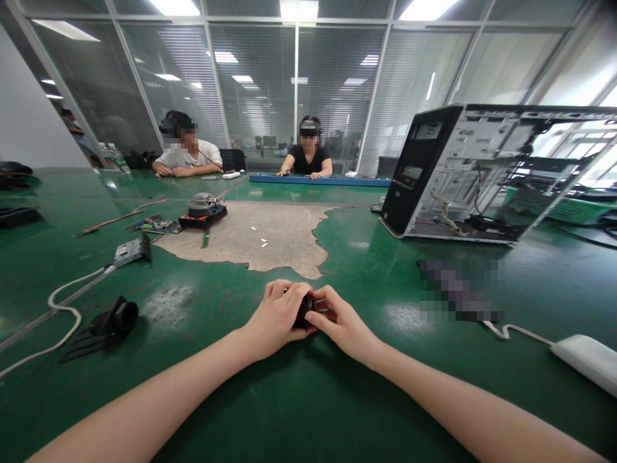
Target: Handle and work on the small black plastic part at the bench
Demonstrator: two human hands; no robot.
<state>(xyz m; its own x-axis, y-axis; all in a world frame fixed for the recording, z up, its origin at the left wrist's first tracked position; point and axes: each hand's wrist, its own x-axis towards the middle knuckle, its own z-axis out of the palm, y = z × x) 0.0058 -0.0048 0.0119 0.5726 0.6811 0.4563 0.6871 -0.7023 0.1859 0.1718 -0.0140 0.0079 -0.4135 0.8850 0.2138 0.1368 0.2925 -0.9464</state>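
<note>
Between my two hands, just above or on the green tabletop (pixel 308 399), is a small black object (pixel 304 310); its kind is mostly hidden by my fingers. My left hand (pixel 277 315) wraps over it from the left and above, fingers curled around its far side. From the right, my right hand (pixel 340 318) grips its edge with thumb and fingertips. Beyond my hands lies a bare, ragged-edged patch (pixel 284 241) in the green surface, with a few white scraps on it.
Left are a black bracket-like part (pixel 113 321), a metal bracket (pixel 131 249) by a white cable, and a cooler on a red-black base (pixel 202 209). An open computer case (pixel 457 177) stands right, near a white power strip (pixel 588 360). Two people sit opposite, by a blue bar (pixel 321 181).
</note>
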